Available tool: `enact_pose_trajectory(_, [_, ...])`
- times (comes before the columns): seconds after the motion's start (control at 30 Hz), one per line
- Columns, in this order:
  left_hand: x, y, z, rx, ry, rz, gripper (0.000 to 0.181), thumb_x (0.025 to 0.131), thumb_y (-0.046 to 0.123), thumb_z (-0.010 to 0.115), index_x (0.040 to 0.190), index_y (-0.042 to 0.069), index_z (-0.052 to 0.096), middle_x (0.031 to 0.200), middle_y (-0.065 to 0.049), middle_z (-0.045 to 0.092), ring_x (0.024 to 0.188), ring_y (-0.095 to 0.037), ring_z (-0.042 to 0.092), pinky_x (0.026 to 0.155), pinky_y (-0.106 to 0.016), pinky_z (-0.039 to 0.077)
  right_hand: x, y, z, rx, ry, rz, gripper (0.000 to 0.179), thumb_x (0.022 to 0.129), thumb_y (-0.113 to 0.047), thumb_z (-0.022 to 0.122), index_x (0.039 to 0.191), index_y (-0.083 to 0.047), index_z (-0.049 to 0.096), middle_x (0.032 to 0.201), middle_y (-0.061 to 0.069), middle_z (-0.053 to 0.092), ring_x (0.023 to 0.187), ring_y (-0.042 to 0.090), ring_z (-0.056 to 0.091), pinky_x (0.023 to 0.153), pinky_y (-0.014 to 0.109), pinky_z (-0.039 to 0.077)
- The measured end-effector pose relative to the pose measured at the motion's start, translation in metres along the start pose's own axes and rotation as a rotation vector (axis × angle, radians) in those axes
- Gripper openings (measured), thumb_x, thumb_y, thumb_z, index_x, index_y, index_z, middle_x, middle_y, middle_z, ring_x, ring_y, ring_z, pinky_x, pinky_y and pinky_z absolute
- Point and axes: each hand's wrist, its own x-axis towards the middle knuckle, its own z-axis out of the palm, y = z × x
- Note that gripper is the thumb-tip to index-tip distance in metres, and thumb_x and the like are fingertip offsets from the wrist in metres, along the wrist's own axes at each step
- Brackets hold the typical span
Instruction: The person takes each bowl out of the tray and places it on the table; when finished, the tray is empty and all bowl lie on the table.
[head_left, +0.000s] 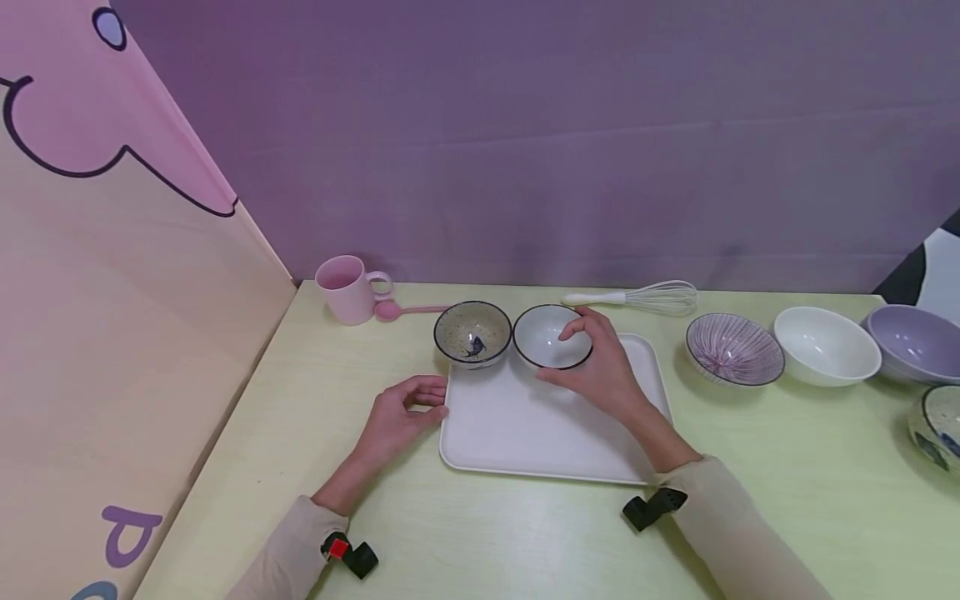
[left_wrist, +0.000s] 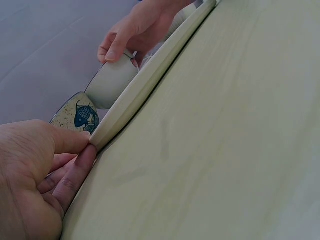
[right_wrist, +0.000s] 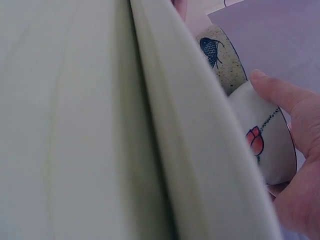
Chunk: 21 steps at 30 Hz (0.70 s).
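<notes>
- Head view: a purple P-like letter and part of a blue one mark the left panel.
- Six bowls show. The right hand grips the rim of the white bowl, thumb outside and a finger inside; it is at the tray's back, beside the fish bowl. Whether it rests there, I cannot tell.
- The left hand pinches the left edge of the one tray.
- One mug, one spoon and one whisk lie along the back of the pale table, before a purple backdrop.
- Left wrist view: thumb and finger close on the tray's edge; a blue fish decorates the fish bowl.
- Right wrist view: the hand spans the white bowl, which bears a red flower; both bowls touch or nearly touch.
</notes>
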Motion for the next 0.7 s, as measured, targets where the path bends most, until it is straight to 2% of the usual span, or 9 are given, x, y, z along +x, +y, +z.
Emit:
enact_pose_trajectory(0.27, [0.0003, -0.0011, -0.0004, -0.006, -0.003, 0.007, 0.037, 0.097, -0.003, 0.083, 0.132, 0.002, 0.077, 0.117, -0.011, 0.081, 0.11, -0.027, 0.076, 0.098, -0.03, 0.059, 0.001, 0.0019, 0.0039, -0.006, 0.04, -0.047, 0.054, 0.069, -0.01, 0.106, 0.098, -0.003, 0.061, 0.163, 0.025, 0.05, 0.153, 0.043, 0.046, 0.117, 0.058, 0.04])
enact_pose_trajectory(0.5, [0.0005, -0.0001, 0.0, 0.003, 0.0, 0.012, 0.037, 0.097, -0.003, 0.083, 0.132, 0.001, 0.077, 0.116, -0.011, 0.081, 0.11, -0.027, 0.076, 0.102, -0.036, 0.06, -0.0017, 0.0012, 0.0036, -0.025, 0.082, -0.069, 0.053, 0.067, -0.01, 0.106, 0.09, -0.003, 0.059, 0.158, 0.024, 0.055, 0.147, 0.044, 0.053, 0.112, 0.058, 0.045])
enact_pose_trajectory(0.7, [0.0003, 0.0004, 0.0004, -0.001, 0.002, 0.01, 0.036, 0.096, -0.004, 0.082, 0.132, 0.001, 0.077, 0.116, -0.012, 0.081, 0.109, -0.027, 0.076, 0.097, -0.028, 0.059, -0.0074, 0.001, 0.0011, -0.025, 0.098, -0.058, 0.052, 0.066, -0.01, 0.106, 0.087, -0.004, 0.059, 0.153, 0.023, 0.057, 0.141, 0.045, 0.056, 0.109, 0.057, 0.048])
